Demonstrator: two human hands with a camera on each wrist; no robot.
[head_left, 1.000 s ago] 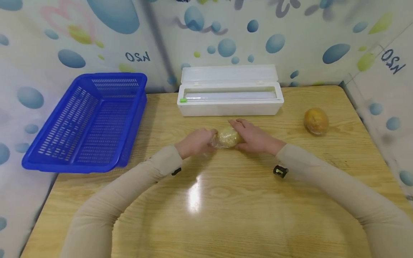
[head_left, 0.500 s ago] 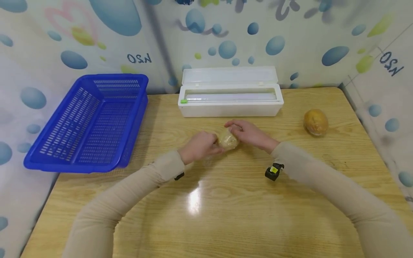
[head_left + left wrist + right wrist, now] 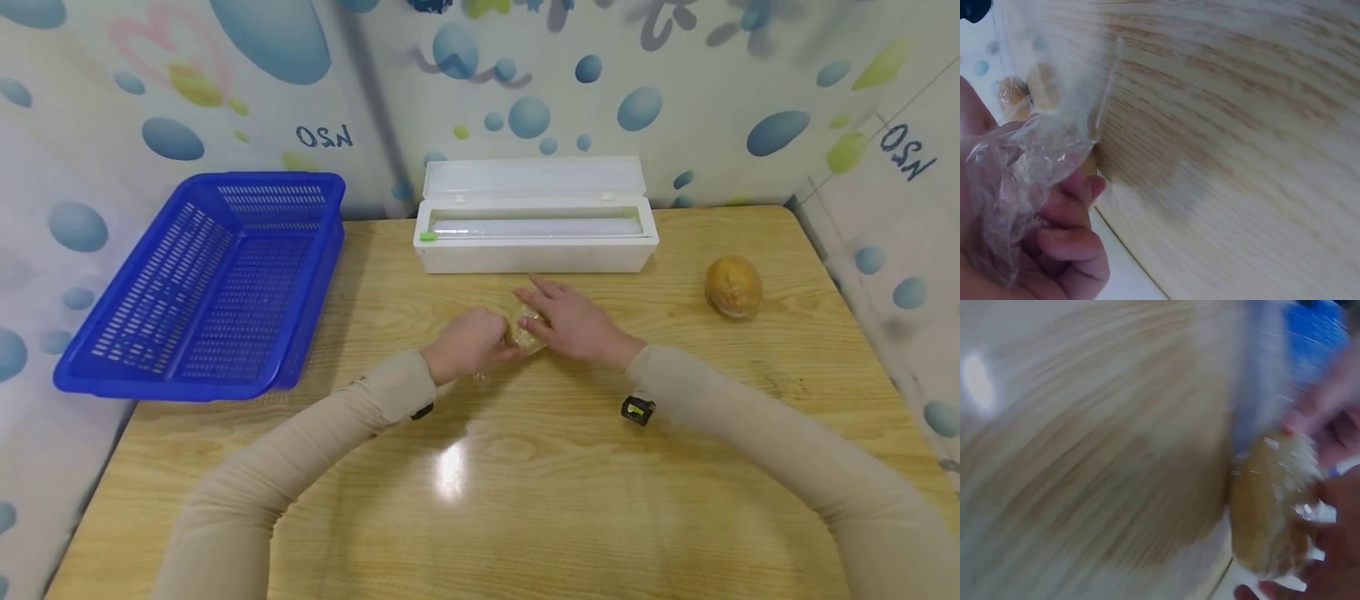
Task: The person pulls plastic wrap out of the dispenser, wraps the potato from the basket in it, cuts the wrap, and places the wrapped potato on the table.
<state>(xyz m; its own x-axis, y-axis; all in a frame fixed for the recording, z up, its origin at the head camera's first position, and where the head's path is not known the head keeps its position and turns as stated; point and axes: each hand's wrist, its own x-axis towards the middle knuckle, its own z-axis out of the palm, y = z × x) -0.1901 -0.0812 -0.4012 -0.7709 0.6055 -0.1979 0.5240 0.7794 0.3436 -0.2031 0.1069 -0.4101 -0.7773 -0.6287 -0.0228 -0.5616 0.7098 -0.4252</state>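
A pale yellow, rounded item wrapped in clear film (image 3: 532, 340) lies between both hands on the wooden table. My left hand (image 3: 467, 343), at its left side, grips gathered clear plastic film (image 3: 1025, 156) with curled fingers. From the right, my right hand (image 3: 583, 325) holds the item, its thumb over the near side and its fingers reaching across the top. Most of the item is hidden beneath the hands in the head view. Its yellow-brown side (image 3: 1260, 506) shows, blurred, in the right wrist view.
A blue plastic basket (image 3: 288, 333) stands at the left. At the back is a white film dispenser box (image 3: 536, 257) with its lid raised and a roll inside. A round orange-brown item in film (image 3: 733, 286) sits at the right. Patterned walls border the table.
The right hand has shifted over the wrapped item, its fingers spreading from a bent pose and covering more of it. The left hand has moved slightly right, keeping hold of the film.
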